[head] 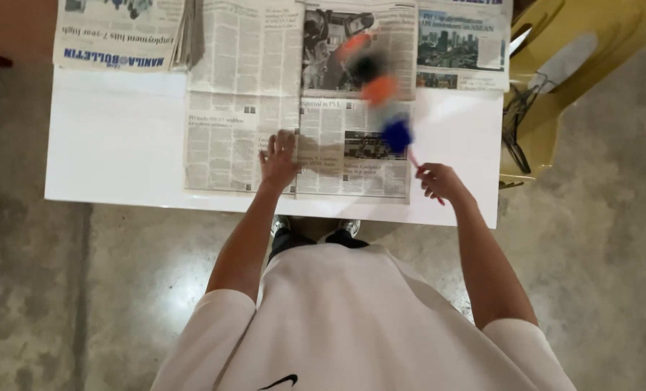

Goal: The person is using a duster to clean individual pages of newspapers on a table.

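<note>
My left hand (278, 159) lies flat with fingers spread on an open newspaper (244, 108) that is spread over a white table (113, 145). In my right hand (439, 181) is the thin pink handle of a duster (381, 94). Its blue, orange, black and red tufts are blurred as they pass above the right page of the newspaper.
A folded stack of newspapers (120, 32) lies at the table's far left, and another sheet (464, 43) sits at the far right. To the right of the table stands a yellow plastic chair (555, 87). The concrete floor (62, 289) surrounds the table, and my shoes (348, 228) show under its near edge.
</note>
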